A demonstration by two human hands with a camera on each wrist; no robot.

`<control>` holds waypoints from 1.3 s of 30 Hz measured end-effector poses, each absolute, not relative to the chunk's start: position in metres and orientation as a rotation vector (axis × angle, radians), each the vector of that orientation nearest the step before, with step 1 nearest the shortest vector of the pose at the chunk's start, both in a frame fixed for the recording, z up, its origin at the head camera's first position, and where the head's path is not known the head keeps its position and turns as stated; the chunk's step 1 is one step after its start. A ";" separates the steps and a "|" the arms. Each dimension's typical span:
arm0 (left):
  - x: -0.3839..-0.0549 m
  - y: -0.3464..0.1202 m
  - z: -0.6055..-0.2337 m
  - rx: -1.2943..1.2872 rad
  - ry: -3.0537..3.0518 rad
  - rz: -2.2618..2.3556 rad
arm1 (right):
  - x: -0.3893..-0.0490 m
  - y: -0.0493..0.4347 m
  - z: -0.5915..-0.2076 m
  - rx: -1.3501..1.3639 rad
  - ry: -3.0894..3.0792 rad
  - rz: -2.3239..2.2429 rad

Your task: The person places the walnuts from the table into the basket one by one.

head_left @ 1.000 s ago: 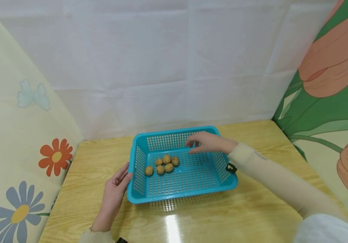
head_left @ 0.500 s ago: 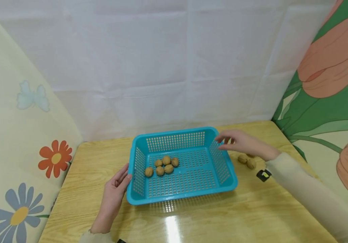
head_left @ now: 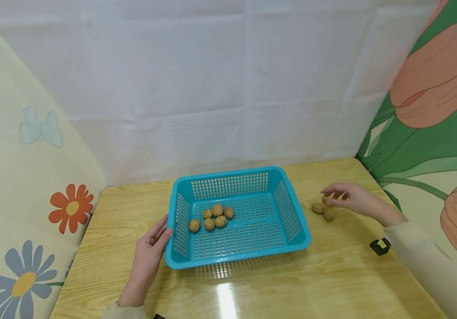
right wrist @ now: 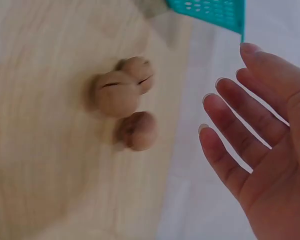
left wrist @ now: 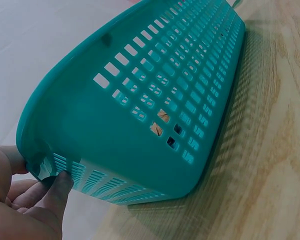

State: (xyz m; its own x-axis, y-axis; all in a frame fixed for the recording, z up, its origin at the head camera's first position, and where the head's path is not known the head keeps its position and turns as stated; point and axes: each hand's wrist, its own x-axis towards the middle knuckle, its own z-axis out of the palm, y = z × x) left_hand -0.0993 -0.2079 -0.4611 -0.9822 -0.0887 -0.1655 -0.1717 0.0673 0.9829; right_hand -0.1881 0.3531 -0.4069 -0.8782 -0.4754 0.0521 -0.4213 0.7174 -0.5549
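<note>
A blue plastic mesh basket (head_left: 236, 258) stands on the table with several walnuts (head_left: 209, 224) grouped toward its left side. My left hand (head_left: 149, 250) grips the basket's left rim. In the left wrist view, the thumb and fingers of the left hand (left wrist: 32, 205) pinch the rim at a corner. Right of the basket, my right hand (head_left: 356, 199) hovers by three loose walnuts (head_left: 318, 208), partly covering one of them. The right wrist view shows the right hand (right wrist: 275, 135) with spread fingers, holding nothing, apart from the walnuts (right wrist: 117, 95).
The wooden table (head_left: 268, 288) ends at a white cloth backdrop (head_left: 196, 88) behind the basket. Flower-printed panels flank it on the left (head_left: 33, 186) and right (head_left: 431, 146). In the right wrist view a basket corner (right wrist: 210, 12) shows at the top.
My right hand has moved right, from over the basket's inside past its right rim to the walnuts on the table. My left hand, the basket and its walnuts have stayed put.
</note>
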 end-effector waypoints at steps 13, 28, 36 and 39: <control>-0.100 -0.208 -0.462 -0.297 2.254 2.068 | -0.173 0.378 -0.462 -0.700 2.815 -0.945; -0.100 -0.208 -0.462 -0.259 2.264 2.091 | -0.173 0.379 -0.479 -0.498 2.842 -0.892; -0.100 -0.208 -0.462 -0.243 2.254 2.103 | -0.172 0.382 -0.485 -0.442 2.866 -0.926; -0.100 -0.208 -0.462 -0.252 2.247 2.111 | -0.170 0.383 -0.485 -0.438 2.870 -0.939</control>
State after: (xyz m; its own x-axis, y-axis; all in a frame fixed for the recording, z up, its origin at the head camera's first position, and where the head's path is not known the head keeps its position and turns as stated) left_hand -0.0998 -0.2078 -0.4624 -0.9856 -0.0857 -0.1457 -0.1508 0.0559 0.9870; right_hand -0.1700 0.3827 -0.4846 -0.9548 -0.2971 0.0029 -0.2414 0.7699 -0.5908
